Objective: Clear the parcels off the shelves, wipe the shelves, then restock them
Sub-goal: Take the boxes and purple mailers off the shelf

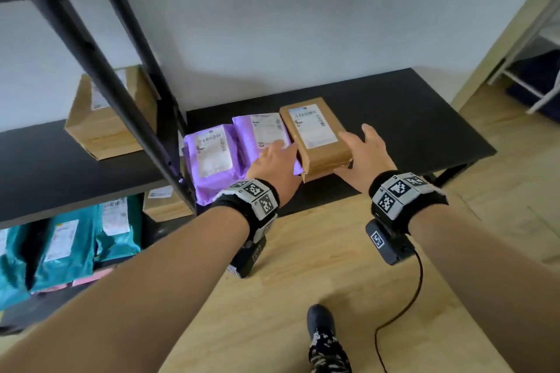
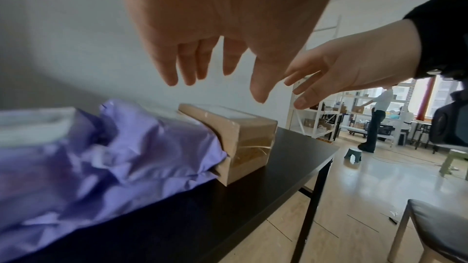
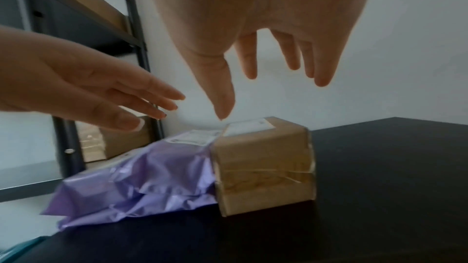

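Note:
A brown cardboard parcel with a white label lies on the black table. Two purple mailer bags lie against its left side. My left hand hovers with straight fingers over the seam between the nearer bag and the parcel. My right hand is spread over the parcel's near right corner, thumb tip just above the label. Neither hand holds anything.
A black shelving unit stands to the left with a cardboard box on it; teal mailers and a small box sit lower down. Its slanted post runs close by. A grey chair stands to the right, and a person is far off.

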Available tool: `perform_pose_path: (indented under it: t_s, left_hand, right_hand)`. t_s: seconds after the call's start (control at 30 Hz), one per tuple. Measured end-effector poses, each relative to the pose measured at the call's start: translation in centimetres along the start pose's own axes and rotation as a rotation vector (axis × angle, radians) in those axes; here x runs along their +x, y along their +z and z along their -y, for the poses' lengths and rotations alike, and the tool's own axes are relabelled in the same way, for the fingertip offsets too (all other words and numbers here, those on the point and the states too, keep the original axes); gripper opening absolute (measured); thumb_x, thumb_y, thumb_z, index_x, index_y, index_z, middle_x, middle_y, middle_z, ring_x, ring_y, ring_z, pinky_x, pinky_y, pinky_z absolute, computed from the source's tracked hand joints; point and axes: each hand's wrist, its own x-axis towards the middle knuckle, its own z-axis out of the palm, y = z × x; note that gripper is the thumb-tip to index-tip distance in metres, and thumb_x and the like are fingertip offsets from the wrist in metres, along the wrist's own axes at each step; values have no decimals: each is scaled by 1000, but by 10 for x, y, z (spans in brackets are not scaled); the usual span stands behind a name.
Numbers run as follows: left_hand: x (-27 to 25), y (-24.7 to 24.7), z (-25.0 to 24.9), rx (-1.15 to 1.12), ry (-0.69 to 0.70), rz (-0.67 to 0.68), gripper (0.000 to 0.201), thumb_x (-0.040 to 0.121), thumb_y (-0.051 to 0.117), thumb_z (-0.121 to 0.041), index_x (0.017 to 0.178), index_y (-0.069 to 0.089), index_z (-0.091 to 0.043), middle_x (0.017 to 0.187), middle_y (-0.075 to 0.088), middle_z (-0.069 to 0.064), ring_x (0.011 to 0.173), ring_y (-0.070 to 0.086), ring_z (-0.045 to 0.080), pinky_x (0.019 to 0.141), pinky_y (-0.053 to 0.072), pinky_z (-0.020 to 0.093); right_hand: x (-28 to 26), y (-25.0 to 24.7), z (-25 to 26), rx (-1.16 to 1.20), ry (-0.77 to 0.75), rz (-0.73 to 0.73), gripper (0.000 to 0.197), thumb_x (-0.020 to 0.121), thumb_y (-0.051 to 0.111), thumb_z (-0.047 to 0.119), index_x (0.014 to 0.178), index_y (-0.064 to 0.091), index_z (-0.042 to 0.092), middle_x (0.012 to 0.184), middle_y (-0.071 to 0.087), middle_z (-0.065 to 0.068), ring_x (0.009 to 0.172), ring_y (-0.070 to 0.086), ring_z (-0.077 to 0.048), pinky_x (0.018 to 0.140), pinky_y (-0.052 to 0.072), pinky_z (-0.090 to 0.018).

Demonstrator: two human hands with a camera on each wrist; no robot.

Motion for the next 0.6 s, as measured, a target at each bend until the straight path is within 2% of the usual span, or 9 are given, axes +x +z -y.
perform_pose_path:
  t_s: [0.1, 0.2, 0.3, 0.4, 0.5, 0.6]
  left_hand:
    - [34, 20, -27, 8, -83, 43, 72, 87, 59, -35, 146, 20, -24, 151, 20, 11, 139, 23, 32, 109, 30, 44]
    - [60, 34, -35, 66, -154, 84, 79, 88, 57, -39, 149, 8, -26, 155, 10, 13, 144, 10, 33, 115, 19, 45]
    - [78, 44, -36, 123, -182, 95, 77, 91, 53, -40, 149, 5, -26, 153, 19, 14, 144, 11, 32, 117, 11, 43]
    - [88, 52, -39, 121, -199, 80, 71, 92, 50, -38, 149, 9, -24, 145, 36, 13, 141, 20, 30, 117, 14, 41]
    - [92, 56, -42, 117, -211, 53, 67, 94, 47, -36, 149, 12, -21, 142, 39, 15, 140, 22, 31, 117, 15, 41]
    - [91, 55, -44, 114, -191, 21, 68, 93, 48, -37, 149, 14, -20, 141, 40, 15, 139, 24, 31, 118, 13, 43]
  right_hand:
    - [34, -3, -34, 14, -31, 86, 81, 82, 68, 34, 147, 20, 34, 156, 3, -11, 144, 6, -35, 111, 25, -50]
    - [66, 8, -49, 7, -97, 180, 87, 81, 70, 33, 147, 15, 37, 157, -1, -10, 144, 6, -35, 111, 26, -49]
    - [88, 25, -54, 31, -139, 255, 91, 80, 71, 30, 147, 11, 42, 157, -5, -9, 143, 11, -34, 112, 27, -45]
    - [97, 34, -55, 91, -167, 288, 82, 85, 66, 28, 148, 13, 37, 155, 7, -13, 137, 30, -31, 109, 33, -39]
    - [98, 35, -56, 111, -185, 238, 73, 88, 62, 25, 148, 19, 31, 146, 25, -10, 123, 45, -26, 103, 41, -35]
    - [90, 30, -56, 76, -180, 178, 71, 90, 60, 29, 148, 20, 32, 143, 28, -9, 117, 49, -25, 98, 45, -37]
